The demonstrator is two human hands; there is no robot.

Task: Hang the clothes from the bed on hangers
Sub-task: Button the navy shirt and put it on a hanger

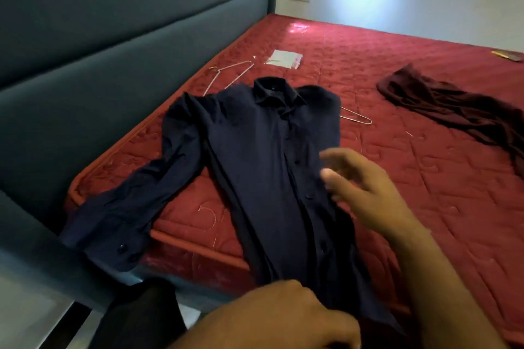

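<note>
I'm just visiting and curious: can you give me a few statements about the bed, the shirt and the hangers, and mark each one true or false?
1. The navy shirt lies spread flat on the red mattress. True.
2. The shirt already hangs on a hanger. False: it lies on the bed; one wire hanger lies bare beyond its collar.
3. A dark maroon garment lies crumpled to the right. True.
4. The right hand grips a hanger. False: its fingers are spread over the shirt, holding nothing.
5. The left hand is at the shirt's lower hem. True.
</note>
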